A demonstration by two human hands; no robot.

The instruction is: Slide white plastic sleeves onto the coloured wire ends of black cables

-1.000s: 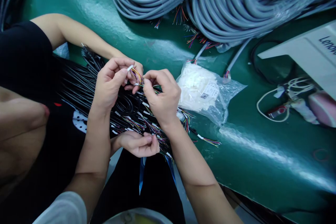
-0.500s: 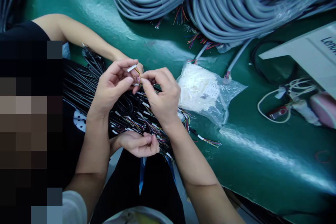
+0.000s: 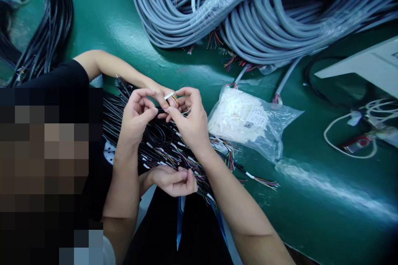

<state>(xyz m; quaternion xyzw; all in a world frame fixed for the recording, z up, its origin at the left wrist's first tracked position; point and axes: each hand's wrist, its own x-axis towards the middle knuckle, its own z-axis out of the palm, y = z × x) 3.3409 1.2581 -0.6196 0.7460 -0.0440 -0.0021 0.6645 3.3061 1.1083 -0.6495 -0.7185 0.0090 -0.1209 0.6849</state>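
Note:
A small white connector (image 3: 168, 96) with thin coloured wires (image 3: 175, 102) shows between my two hands. My right hand (image 3: 192, 122) is closed, pinching the wires just below the connector. To the left, my left hand (image 3: 134, 114) has curled fingers close to the thumb, apart from the connector; what lies in its fingertips is too small to make out. Behind my hands, a co-worker's hand (image 3: 161, 94) reaches in close to the connector. Another hand of the co-worker (image 3: 174, 180) rests below, fingers curled, beside black cables (image 3: 115, 109) with stripped, multicoloured ends.
A clear bag of white parts (image 3: 236, 116) lies right of my hands on the green table (image 3: 311, 182). Large grey cable coils (image 3: 186, 29) fill the back. A black cable coil (image 3: 59, 20) sits at the far left. White cord (image 3: 329, 132) and a grey stand (image 3: 367, 58) are at the right.
My left fingertips have drawn away from the white connector, while my right hand stays at its wires. The view has shifted, so everything appears lower and mostly further right.

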